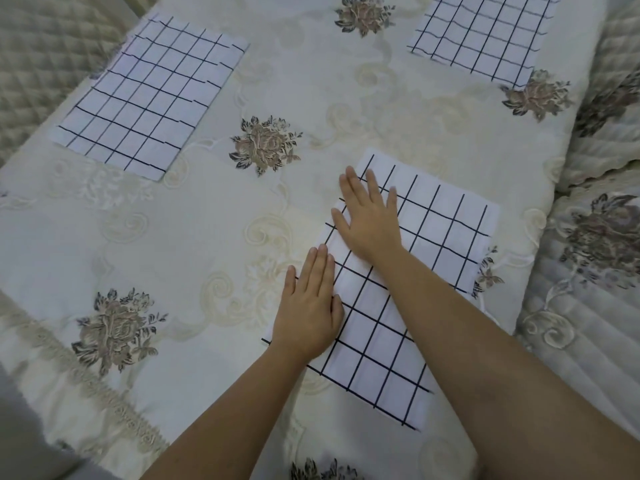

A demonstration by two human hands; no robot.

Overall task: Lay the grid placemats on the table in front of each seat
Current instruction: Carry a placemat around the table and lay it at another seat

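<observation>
Three white placemats with a black grid lie flat on the table. The nearest placemat (429, 258) sits at the near right. My left hand (308, 306) rests flat, palm down, on its left edge, fingers together. My right hand (370, 220) lies flat on its far-left part with fingers spread. Neither hand grips anything. A second placemat (152, 95) lies at the far left, and a third placemat (485, 32) at the far right is cut off by the top of the view.
The table is covered by a cream tablecloth (214, 216) with embroidered flowers and a lace trim at its near left edge. Quilted seat covers stand at the far left (38, 64) and along the right (595, 237).
</observation>
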